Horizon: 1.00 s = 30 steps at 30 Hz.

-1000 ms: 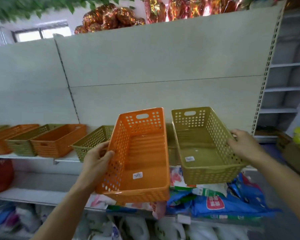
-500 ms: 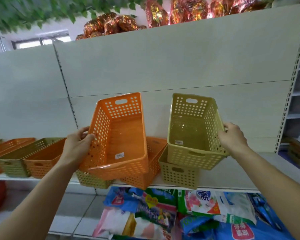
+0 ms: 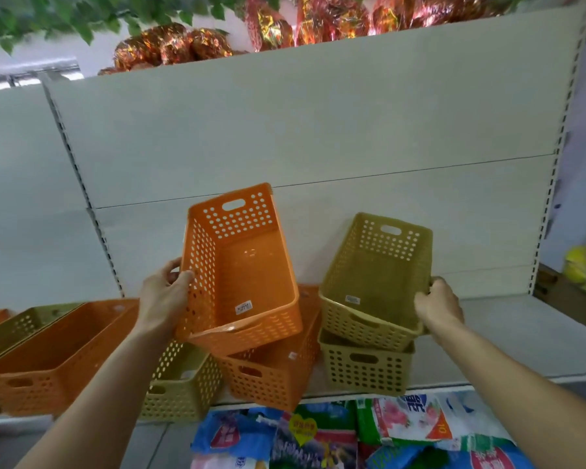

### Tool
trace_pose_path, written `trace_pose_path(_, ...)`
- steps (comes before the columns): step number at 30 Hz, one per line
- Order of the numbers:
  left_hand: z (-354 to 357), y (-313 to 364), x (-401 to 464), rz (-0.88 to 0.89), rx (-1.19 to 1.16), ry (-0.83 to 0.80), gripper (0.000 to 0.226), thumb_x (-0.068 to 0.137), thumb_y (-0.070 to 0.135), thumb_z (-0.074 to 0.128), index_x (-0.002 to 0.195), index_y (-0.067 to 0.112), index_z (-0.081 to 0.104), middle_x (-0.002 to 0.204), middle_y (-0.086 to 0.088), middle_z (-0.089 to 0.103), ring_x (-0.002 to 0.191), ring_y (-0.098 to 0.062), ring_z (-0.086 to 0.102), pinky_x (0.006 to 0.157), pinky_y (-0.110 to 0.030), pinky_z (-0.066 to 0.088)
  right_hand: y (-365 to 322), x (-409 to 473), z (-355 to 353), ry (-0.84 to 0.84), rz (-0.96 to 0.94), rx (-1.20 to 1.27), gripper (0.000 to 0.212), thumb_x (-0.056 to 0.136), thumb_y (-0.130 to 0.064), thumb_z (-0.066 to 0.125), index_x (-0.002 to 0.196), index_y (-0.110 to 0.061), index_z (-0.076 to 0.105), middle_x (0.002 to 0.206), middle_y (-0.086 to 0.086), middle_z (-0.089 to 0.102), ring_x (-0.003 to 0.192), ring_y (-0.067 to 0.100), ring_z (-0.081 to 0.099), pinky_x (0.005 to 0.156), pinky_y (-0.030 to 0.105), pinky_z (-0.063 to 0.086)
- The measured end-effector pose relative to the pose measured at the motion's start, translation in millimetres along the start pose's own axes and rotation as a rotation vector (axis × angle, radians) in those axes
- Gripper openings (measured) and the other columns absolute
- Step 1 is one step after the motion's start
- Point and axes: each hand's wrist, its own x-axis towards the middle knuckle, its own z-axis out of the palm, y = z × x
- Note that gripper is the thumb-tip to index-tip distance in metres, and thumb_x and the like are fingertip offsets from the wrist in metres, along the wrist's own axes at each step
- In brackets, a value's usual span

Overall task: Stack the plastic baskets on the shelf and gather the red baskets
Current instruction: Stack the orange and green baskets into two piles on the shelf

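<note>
My left hand (image 3: 163, 299) grips the left wall of an orange perforated basket (image 3: 247, 275), held tilted just above another orange basket (image 3: 278, 374) standing on the shelf (image 3: 521, 340). My right hand (image 3: 438, 308) holds the right rim of a tan-green basket (image 3: 376, 282), whose front end rests in a matching tan-green basket (image 3: 362, 367) on the shelf while its far end tilts up. A third tan-green basket (image 3: 180, 387) sits lower left, partly hidden by my left forearm.
Further left on the shelf stand a long orange basket (image 3: 55, 357) and a tan-green one (image 3: 21, 326) behind it. Packaged bags (image 3: 335, 434) fill the shelf below. A white back panel (image 3: 318, 130) rises behind; the shelf surface to the right is bare.
Both hands have brought their baskets down toward the shelf. The tan-green one now touches the tan-green basket beneath it, and the orange one hovers closer over the orange basket below.
</note>
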Motion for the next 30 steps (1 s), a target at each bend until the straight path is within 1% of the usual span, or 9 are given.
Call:
trace_pose_path(5, 13, -10, 27, -0.032, -0.001, -0.092, 0.038, 0.099, 0.023, 0.049, 0.137, 0.018, 0.050, 0.110, -0.007, 0.066, 0.077, -0.019, 0.067, 0.058, -0.033, 0.055, -3, 14, -3, -0.021, -0.030, -0.218, 0.034, 0.089, -0.013, 0.044, 0.121, -0.014, 0.054, 0.116, 0.015, 0.064, 0.100, 0.036, 0.061, 0.085, 0.041, 0.051)
trace_pose_path(8, 20, -17, 38, -0.054, -0.010, -0.140, 0.039, 0.100, 0.021, 0.048, 0.138, 0.017, 0.048, 0.110, -0.007, 0.065, 0.078, -0.017, 0.065, 0.060, -0.033, 0.055, -2, 19, -4, -0.057, -0.055, -0.358, 0.038, 0.087, -0.015, 0.044, 0.124, -0.019, 0.055, 0.119, 0.013, 0.063, 0.104, 0.035, 0.061, 0.084, 0.038, 0.049)
trace_pose_path(12, 31, -30, 49, -0.079, -0.001, -0.218, 0.037, 0.098, 0.020, 0.050, 0.134, 0.017, 0.052, 0.103, -0.007, 0.068, 0.082, -0.023, 0.069, 0.071, -0.040, 0.059, 3, 26, -4, -0.053, -0.074, -0.513, 0.040, 0.088, -0.017, 0.044, 0.125, -0.026, 0.056, 0.122, 0.009, 0.063, 0.106, 0.032, 0.061, 0.076, 0.033, 0.044)
trace_pose_path(16, 38, -43, 58, -0.076, 0.043, -0.287, 0.039, 0.096, 0.027, 0.053, 0.133, 0.015, 0.053, 0.108, -0.011, 0.069, 0.086, -0.023, 0.070, 0.076, -0.043, 0.060, 9, 29, -3, -0.078, -0.042, -0.563, 0.046, 0.088, -0.011, 0.042, 0.131, -0.023, 0.053, 0.130, 0.010, 0.059, 0.108, 0.031, 0.060, 0.085, 0.036, 0.049)
trace_pose_path(19, 41, -48, 63, -0.103, 0.033, -0.326, 0.034, 0.097, 0.026, 0.052, 0.130, 0.016, 0.055, 0.098, -0.006, 0.070, 0.080, -0.021, 0.072, 0.061, -0.034, 0.060, 6, 17, -1, -0.105, -0.063, -0.593, 0.044, 0.091, -0.011, 0.042, 0.133, -0.020, 0.050, 0.131, 0.011, 0.058, 0.108, 0.030, 0.060, 0.084, 0.037, 0.049)
trace_pose_path(21, 41, -49, 68, -0.115, 0.043, -0.352, 0.032, 0.098, 0.025, 0.052, 0.128, 0.016, 0.056, 0.095, -0.003, 0.069, 0.077, -0.018, 0.071, 0.051, -0.027, 0.057, -6, 1, 4, -0.077, -0.197, -0.521, 0.036, 0.095, -0.023, 0.043, 0.130, -0.019, 0.053, 0.127, 0.010, 0.062, 0.110, 0.029, 0.058, 0.083, 0.039, 0.047)
trace_pose_path(23, 43, -51, 76, -0.095, 0.078, -0.365, 0.033, 0.098, 0.025, 0.052, 0.128, 0.014, 0.058, 0.100, -0.005, 0.071, 0.078, -0.018, 0.071, 0.054, -0.027, 0.056, -25, -26, 12, -0.066, -0.397, -0.319, 0.038, 0.098, -0.037, 0.039, 0.127, -0.019, 0.055, 0.129, 0.005, 0.060, 0.116, 0.023, 0.054, 0.092, 0.040, 0.045)
trace_pose_path(26, 44, -51, 84, -0.028, 0.108, -0.382, 0.030, 0.098, 0.025, 0.051, 0.124, 0.016, 0.061, 0.102, -0.005, 0.071, 0.076, -0.013, 0.069, 0.053, -0.023, 0.053, -58, -85, 29, -0.140, -0.717, -0.141, 0.045, 0.096, -0.049, 0.034, 0.136, -0.031, 0.046, 0.136, -0.020, 0.041, 0.131, 0.000, 0.033, 0.105, 0.028, 0.030)
trace_pose_path(30, 47, -53, 93, 0.003, 0.147, -0.440, 0.031, 0.097, 0.025, 0.051, 0.126, 0.017, 0.060, 0.094, 0.001, 0.067, 0.071, -0.009, 0.064, 0.052, -0.022, 0.047, -74, -137, 64, -0.299, -0.973, -0.331, 0.054, 0.089, -0.062, 0.031, 0.137, -0.039, 0.042, 0.145, -0.025, 0.030, 0.140, -0.003, 0.016, 0.110, 0.027, 0.017)
